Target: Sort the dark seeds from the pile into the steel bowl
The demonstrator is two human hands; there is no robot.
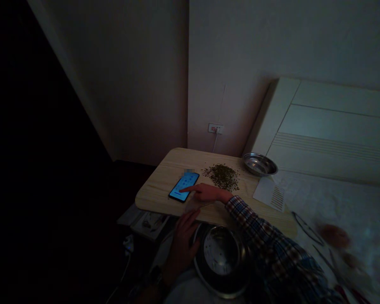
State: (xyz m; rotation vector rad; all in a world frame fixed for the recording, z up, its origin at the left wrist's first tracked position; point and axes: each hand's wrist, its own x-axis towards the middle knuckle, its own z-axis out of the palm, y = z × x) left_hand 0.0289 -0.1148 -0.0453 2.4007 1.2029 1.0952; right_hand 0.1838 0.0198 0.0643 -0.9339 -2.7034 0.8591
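Observation:
On the wooden table a smartphone [184, 187] lies with its screen lit blue. My right hand [208, 193] reaches over from the right, its index finger stretched onto the lower part of the screen and its other fingers partly curled; it holds nothing. Below the table edge, my left hand [185, 238] has its fingers extended and thumb apart, beside the rim of a round, shiny metal-rimmed object [221, 251]. Whether it touches that rim is too dark to tell. Behind my right hand lies a loose pile of small dark green-brown grains or seeds [222, 176].
A shallow metal bowl [260, 164] stands at the right of the table [161, 179], near a pale slotted sheet [269, 193]. Scissors [327, 259] and a dark curved strip [307, 229] lie on the bed. A wall socket [215, 128] holds a plugged-in cable.

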